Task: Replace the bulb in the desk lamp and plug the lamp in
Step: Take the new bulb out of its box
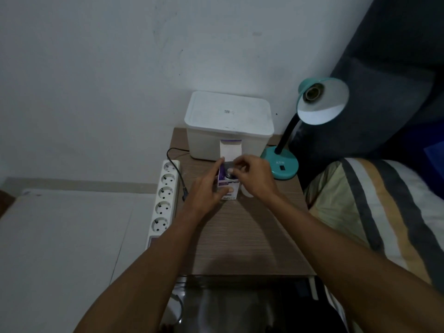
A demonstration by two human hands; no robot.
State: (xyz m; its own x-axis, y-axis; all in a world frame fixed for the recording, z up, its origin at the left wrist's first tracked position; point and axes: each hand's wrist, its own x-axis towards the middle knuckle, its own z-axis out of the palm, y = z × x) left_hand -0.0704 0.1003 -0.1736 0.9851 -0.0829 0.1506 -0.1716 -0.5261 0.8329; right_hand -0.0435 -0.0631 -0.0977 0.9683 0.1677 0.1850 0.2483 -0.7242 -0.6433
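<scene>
A teal desk lamp (284, 165) stands at the back right of the small wooden table (242, 241). Its shade (323, 102) tilts toward me and the socket inside holds no bulb. My left hand (205, 191) grips a purple and white bulb box (228, 188) with its top flap open. My right hand (252, 177) pinches the metal screw base of the bulb (229, 174) that sticks out of the box. A white rounded object (247, 192), possibly another bulb, lies under my right hand, mostly hidden.
A white power strip (165, 200) with several free sockets lies along the table's left edge. The black cord (176, 168) and its plug lie beside it. A white lidded container (229, 126) stands at the back. A bed with a striped cover (374, 212) is on the right.
</scene>
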